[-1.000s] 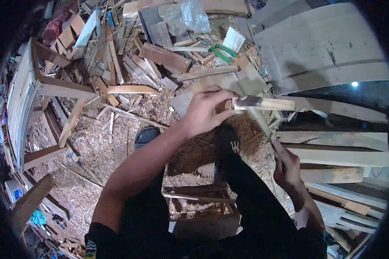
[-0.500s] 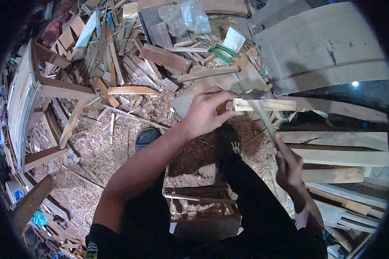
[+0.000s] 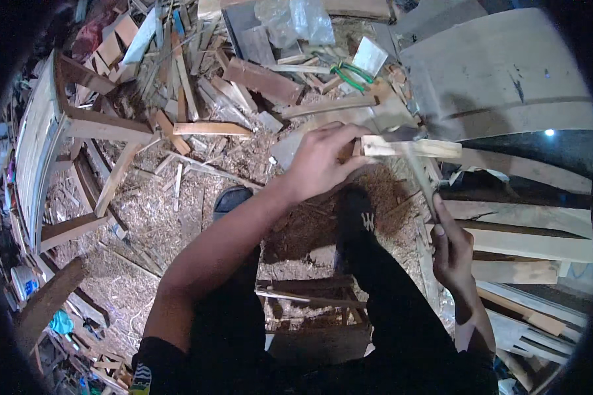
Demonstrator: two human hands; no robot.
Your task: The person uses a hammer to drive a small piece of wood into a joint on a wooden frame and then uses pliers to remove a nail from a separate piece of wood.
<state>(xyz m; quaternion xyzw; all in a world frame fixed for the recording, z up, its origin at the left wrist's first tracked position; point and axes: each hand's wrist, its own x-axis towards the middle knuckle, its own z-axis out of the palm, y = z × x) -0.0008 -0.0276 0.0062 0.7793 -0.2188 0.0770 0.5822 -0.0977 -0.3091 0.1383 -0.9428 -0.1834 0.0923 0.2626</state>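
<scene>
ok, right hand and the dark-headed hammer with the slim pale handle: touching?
Touching: the head view shows the right hand gripping the dark-headed hammer by its handle, fingers curled round.

Lit coolly and unevenly, shadowed softly across the wide, curved, pale-grey wooden board (image 3: 507, 62); pricked by a small white glare (image 3: 549, 132) at the board's lower edge; blurred around the dark-headed, pale-handled hammer (image 3: 402, 134) near its lower-left corner; bowed, blackened beyond its right edge.
</scene>
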